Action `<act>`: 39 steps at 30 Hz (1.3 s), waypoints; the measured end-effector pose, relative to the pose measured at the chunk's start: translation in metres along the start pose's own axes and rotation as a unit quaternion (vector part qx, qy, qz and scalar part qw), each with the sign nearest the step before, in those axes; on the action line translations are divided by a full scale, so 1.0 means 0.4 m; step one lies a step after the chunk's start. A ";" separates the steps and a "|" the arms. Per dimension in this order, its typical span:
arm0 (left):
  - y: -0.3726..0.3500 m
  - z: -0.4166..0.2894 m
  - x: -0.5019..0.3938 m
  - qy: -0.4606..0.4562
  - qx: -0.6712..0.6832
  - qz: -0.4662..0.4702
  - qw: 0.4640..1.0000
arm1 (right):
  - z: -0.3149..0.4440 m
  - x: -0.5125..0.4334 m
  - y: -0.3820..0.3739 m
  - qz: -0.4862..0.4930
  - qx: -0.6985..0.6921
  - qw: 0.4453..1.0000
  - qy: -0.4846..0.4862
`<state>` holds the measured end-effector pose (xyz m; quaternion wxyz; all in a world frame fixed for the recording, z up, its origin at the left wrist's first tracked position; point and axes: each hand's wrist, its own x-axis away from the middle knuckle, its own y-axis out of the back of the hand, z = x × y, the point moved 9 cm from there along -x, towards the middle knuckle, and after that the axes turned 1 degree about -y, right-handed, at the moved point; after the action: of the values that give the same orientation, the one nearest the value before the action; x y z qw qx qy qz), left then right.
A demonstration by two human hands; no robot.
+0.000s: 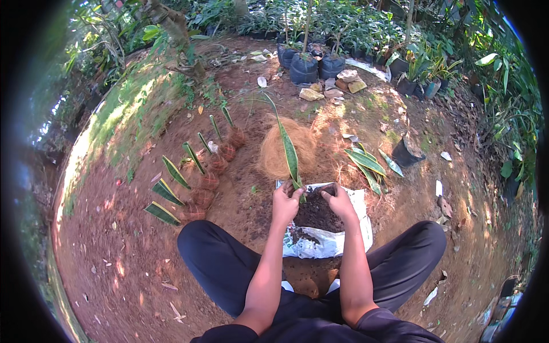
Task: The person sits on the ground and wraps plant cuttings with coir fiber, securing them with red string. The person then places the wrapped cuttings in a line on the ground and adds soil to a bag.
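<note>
Between the fingers of my left hand point(287, 203) is the lower end of a long snake plant leaf point(286, 143), green with yellow edges, its tip pointing away from me. My right hand point(339, 200) hovers over dark soil point(315, 214), thumb and fingertips close together; whether they pinch anything is too small to tell. The soil lies in an opened white plastic sack point(311, 244) before my crossed legs. Just past the sack sits a loose heap of brown coconut fibre point(274, 150), partly behind the leaf.
At left, a row of fibre-wrapped root balls point(210, 181) bears snake plant cuttings point(174, 172). Several cut leaves point(366, 163) lie at right near a black plastic grow bag point(407, 152). Farther off are stones point(332, 88), filled black grow bags point(303, 68) and a tree trunk point(169, 23).
</note>
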<state>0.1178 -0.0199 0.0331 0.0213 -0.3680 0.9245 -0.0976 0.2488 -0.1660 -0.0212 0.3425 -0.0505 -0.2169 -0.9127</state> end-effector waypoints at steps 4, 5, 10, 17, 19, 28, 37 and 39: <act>0.010 -0.007 -0.001 -0.005 -0.010 -0.004 1.000 | 0.016 0.007 -0.032 0.058 -0.332 0.940 -0.061; 0.013 -0.008 -0.002 -0.003 -0.015 -0.005 1.000 | 0.022 0.008 -0.033 0.052 -0.348 0.934 -0.064; 0.016 -0.013 -0.001 -0.003 -0.010 -0.015 1.000 | 0.028 0.012 -0.030 0.023 -0.392 0.917 -0.065; 0.001 -0.022 0.000 -0.027 -0.024 0.019 0.999 | 0.007 0.005 -0.035 -0.016 -0.324 0.944 -0.056; -0.006 -0.014 0.003 -0.011 -0.015 0.037 0.999 | 0.010 0.006 -0.033 -0.034 -0.313 0.947 -0.060; -0.035 -0.007 0.012 -0.009 -0.010 0.086 0.996 | 0.082 0.020 -0.022 -0.014 -0.389 0.921 -0.023; -0.043 -0.005 0.018 -0.016 -0.120 0.087 0.989 | 0.101 0.036 0.009 -0.107 -0.222 0.969 0.000; -0.040 -0.017 0.020 -0.044 -0.187 0.082 0.978 | 0.113 0.036 -0.001 -0.092 -0.170 0.981 -0.009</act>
<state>0.1220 -0.0358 0.0431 0.0007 -0.2927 0.9515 0.0950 0.2353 -0.1550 0.0227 0.2418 -0.0965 -0.0654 -0.9633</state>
